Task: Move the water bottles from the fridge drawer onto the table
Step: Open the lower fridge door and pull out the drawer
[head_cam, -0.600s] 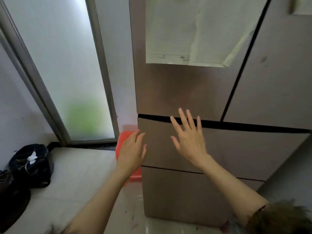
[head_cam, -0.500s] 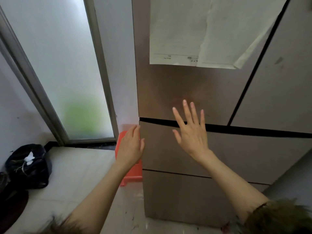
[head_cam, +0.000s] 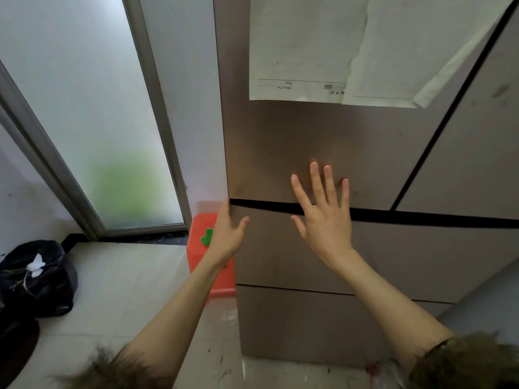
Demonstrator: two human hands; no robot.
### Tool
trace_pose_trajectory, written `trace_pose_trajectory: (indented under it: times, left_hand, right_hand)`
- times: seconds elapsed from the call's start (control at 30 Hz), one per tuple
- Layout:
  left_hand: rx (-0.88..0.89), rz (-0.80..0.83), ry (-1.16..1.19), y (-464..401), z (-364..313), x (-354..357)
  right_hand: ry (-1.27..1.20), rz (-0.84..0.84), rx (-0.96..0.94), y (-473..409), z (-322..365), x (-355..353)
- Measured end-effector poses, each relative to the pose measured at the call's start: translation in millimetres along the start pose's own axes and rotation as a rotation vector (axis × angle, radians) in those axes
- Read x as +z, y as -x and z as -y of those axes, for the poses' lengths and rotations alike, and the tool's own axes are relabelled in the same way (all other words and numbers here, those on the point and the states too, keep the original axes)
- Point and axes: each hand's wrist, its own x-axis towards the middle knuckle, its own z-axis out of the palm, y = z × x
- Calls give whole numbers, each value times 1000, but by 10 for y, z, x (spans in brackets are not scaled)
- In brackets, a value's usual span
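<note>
A brown fridge fills the right half of the head view. Its upper drawer front point(head_cam: 393, 256) is closed, with a dark gap along its top edge. My left hand point(head_cam: 227, 234) is at the drawer's top left corner, its fingers reaching round the side edge and its thumb lying on the front. My right hand point(head_cam: 325, 217) is spread flat with straight fingers over the gap, fingertips on the upper door point(head_cam: 280, 153). No water bottles and no table are in view.
A lower drawer point(head_cam: 309, 324) sits beneath. Papers point(head_cam: 323, 46) hang on the upper door. A red plastic stool point(head_cam: 200, 248) stands left of the fridge, beside a frosted glass door point(head_cam: 92, 122). A black bag point(head_cam: 36, 279) lies on the tiled floor at left.
Both hands have moved forward and up to the fridge. My left hand has reached the drawer's left corner, and my right hand has come over the gap.
</note>
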Motion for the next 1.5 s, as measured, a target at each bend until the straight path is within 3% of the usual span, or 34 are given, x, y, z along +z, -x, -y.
trace_pose_trajectory:
  times: [0.23, 0.43, 0.67, 0.8, 1.0, 1.13, 1.3, 1.5]
  left_hand:
    - [-67, 74, 38, -36, 3, -99]
    - [31, -97, -85, 390, 104, -94]
    - [48, -112, -175, 847, -45, -240]
    - [92, -98, -148, 1197, -49, -250]
    - [369, -43, -367, 1614, -167, -366]
    - [615, 209, -635, 1828, -418, -361]
    - [659, 285, -582, 2262, -521, -357]
    - [893, 380, -627, 2753, -809, -218]
  right_hand:
    - [-4, 127, 18, 34, 11, -105]
    - [-7, 162, 24, 0, 2, -149]
    - [-222, 355, -13, 402, 121, -216]
    - [-301, 312, -22, 688, 84, -292]
    - [-360, 337, 17, 1056, 97, -568]
    - [-430, 277, 88, 1317, 111, -788]
    - [-447, 274, 183, 1635, 122, -1112]
    - [-542, 326, 258, 2215, -104, -1589]
